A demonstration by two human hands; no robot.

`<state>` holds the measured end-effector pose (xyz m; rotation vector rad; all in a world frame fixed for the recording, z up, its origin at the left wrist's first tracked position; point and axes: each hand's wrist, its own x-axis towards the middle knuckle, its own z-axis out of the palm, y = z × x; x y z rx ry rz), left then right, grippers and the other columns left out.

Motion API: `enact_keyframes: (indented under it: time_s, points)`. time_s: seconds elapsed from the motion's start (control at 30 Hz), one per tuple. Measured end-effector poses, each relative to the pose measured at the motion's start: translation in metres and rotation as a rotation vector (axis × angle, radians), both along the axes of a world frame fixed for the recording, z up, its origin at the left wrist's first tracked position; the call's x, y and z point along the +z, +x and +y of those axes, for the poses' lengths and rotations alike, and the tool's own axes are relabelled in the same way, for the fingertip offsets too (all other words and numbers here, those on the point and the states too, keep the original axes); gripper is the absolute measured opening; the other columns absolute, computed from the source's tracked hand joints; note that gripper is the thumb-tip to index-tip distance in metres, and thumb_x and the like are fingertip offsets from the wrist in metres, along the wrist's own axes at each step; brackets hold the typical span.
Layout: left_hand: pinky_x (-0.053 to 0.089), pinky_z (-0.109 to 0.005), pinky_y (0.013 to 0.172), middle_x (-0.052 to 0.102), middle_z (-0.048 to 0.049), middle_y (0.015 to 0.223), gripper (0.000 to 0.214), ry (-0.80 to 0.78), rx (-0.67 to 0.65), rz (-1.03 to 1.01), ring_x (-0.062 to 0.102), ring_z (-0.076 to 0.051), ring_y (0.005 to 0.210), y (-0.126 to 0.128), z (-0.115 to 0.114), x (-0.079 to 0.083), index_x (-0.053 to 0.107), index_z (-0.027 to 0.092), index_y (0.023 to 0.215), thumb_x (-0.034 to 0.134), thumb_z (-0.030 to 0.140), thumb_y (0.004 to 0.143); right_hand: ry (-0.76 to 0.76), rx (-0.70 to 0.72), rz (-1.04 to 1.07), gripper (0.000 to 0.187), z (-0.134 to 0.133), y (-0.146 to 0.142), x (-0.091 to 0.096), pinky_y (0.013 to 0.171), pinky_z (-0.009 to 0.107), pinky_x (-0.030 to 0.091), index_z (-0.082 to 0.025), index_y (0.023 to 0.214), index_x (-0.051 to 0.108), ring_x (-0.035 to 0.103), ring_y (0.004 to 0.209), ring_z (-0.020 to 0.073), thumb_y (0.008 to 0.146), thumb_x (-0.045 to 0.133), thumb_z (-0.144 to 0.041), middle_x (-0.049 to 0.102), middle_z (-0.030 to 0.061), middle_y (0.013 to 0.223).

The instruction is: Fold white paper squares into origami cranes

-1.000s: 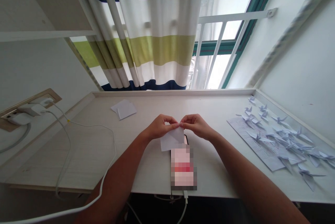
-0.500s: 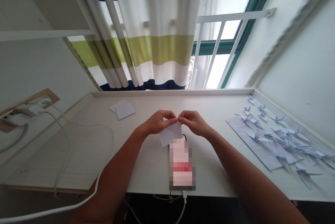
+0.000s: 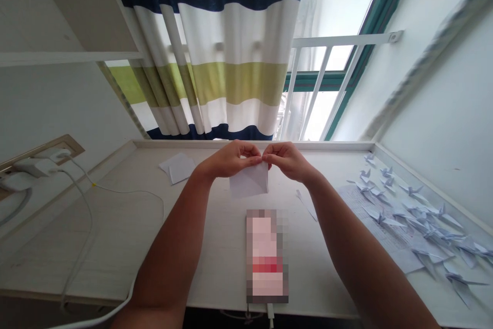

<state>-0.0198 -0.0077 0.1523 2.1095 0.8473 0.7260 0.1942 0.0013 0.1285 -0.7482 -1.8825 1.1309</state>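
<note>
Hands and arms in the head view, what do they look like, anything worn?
Left hand and right hand are bare: no gloves, rings or watch visible. The left forearm and right forearm are uncovered, no sleeve showing down to the picture's lower edge.

— What does the paper [image 3: 249, 184] look like?
— Small, white and roughly square, with a faint crease slanting across its face
— Flat or folded?
— It looks folded over, but I cannot tell how many layers
— How is it posed?
— It hangs nearly upright from its top edge, face toward the camera
— And where is it?
— In the air above the desk [image 3: 154, 226], touching nothing below, with its top edge pinched by the left hand [image 3: 227, 159] and the right hand [image 3: 287, 160]
</note>
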Motion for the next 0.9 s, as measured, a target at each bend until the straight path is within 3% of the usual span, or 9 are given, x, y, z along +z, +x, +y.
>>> enact_keyframes:
  time_s: [0.23,0.57,0.77,0.9]
  points:
    - [0.052,-0.028,0.078,0.072,-0.0050,0.088,0.023,0.112,-0.025,-0.070,0.066,-0.015,0.084,-0.004,-0.004,0.013,0.070,0.016,0.085,0.065,0.037,0.091,0.088,-0.004,0.127,0.018,-0.005,-0.010,0.007,0.051,0.026,0.032,-0.017,0.068,0.064,0.045,0.056,0.0088,0.084,0.068,-0.023,0.057,-0.0021,0.059]
    - [0.053,-0.028,0.076,0.073,-0.0050,0.086,0.020,0.173,0.040,-0.103,0.067,-0.015,0.082,-0.005,-0.009,0.014,0.073,0.016,0.085,0.066,0.035,0.090,0.119,-0.048,0.160,0.015,-0.016,-0.014,0.012,0.055,0.027,0.041,-0.018,0.073,0.066,0.053,0.062,0.0111,0.086,0.068,-0.025,0.062,0.0001,0.066]
    - [0.053,-0.027,0.075,0.074,-0.0058,0.088,0.021,0.132,0.056,-0.032,0.067,-0.015,0.082,-0.004,-0.014,0.020,0.074,0.016,0.087,0.065,0.035,0.090,0.141,-0.053,-0.025,0.019,-0.019,-0.004,0.020,0.061,0.029,0.046,-0.017,0.075,0.069,0.058,0.066,0.0128,0.088,0.068,-0.032,0.067,0.0018,0.070]
    - [0.052,-0.027,0.072,0.075,-0.0052,0.087,0.022,0.105,0.077,0.029,0.067,-0.015,0.080,-0.006,-0.017,0.023,0.077,0.018,0.090,0.065,0.037,0.090,0.241,-0.109,-0.200,0.021,-0.023,0.003,0.027,0.067,0.031,0.048,-0.019,0.077,0.072,0.061,0.069,0.0138,0.090,0.065,-0.034,0.070,0.0020,0.072]
